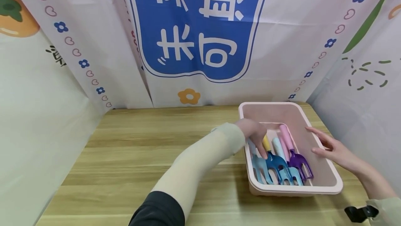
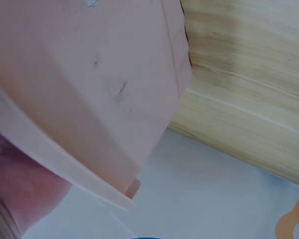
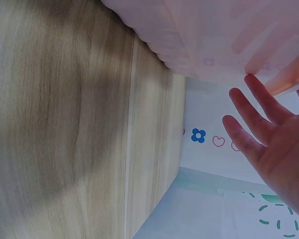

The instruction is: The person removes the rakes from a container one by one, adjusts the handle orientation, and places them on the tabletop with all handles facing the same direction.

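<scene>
Wood tbl (image 1: 134,153), forks (image 1: 275,161) in bin (image 1: 291,190), nr hands (image 1: 257,134) (image 1: 333,149)

- A pale pink plastic bin (image 1: 291,190), rectangular and open-topped, stood upright.
- Inside, a light-blue hand fork (image 1: 262,169) lay along its left wall, tines nearest the viewer.
- Beside it lay a dark-blue hand fork (image 1: 277,162) with a yellow handle.
- Farthest right, a purple hand fork (image 1: 298,161) had a pink handle.
- Another light-blue fork (image 1: 295,173) lay between these two, partly covered.
</scene>
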The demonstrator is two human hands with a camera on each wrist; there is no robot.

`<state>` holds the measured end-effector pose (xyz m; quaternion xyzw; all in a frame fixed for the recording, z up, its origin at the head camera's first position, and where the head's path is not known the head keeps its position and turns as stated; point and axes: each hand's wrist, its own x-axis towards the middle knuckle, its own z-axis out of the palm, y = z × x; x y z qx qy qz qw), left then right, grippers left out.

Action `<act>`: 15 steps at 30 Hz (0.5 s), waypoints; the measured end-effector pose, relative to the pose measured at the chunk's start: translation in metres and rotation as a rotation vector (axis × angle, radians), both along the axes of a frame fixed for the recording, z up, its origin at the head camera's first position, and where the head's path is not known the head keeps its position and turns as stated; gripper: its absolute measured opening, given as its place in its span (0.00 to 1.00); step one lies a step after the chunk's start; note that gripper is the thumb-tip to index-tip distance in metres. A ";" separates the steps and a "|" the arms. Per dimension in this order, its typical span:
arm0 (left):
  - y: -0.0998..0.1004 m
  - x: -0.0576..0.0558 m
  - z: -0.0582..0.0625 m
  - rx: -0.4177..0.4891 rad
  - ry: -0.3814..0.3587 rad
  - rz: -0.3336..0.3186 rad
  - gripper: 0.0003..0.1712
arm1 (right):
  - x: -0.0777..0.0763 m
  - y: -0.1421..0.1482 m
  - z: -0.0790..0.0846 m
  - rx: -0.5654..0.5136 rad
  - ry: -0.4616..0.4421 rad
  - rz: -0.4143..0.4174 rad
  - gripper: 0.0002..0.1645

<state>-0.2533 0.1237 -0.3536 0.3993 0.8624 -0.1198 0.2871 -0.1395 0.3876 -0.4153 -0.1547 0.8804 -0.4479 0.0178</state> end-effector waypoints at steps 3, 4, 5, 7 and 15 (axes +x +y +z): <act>-0.002 -0.005 0.002 0.062 -0.058 -0.003 0.46 | 0.000 0.000 0.000 -0.017 -0.005 0.005 0.42; -0.001 -0.008 0.002 0.074 -0.078 -0.010 0.51 | 0.000 0.001 0.000 -0.024 -0.005 0.007 0.42; 0.001 -0.012 -0.002 0.081 -0.096 -0.002 0.56 | 0.000 0.001 0.000 -0.028 -0.006 0.009 0.42; 0.006 -0.020 -0.006 0.084 -0.114 -0.018 0.60 | 0.000 0.000 0.000 -0.026 -0.008 0.006 0.42; 0.024 -0.046 -0.032 -0.007 -0.012 -0.072 0.27 | 0.001 0.000 0.001 -0.013 -0.039 -0.004 0.42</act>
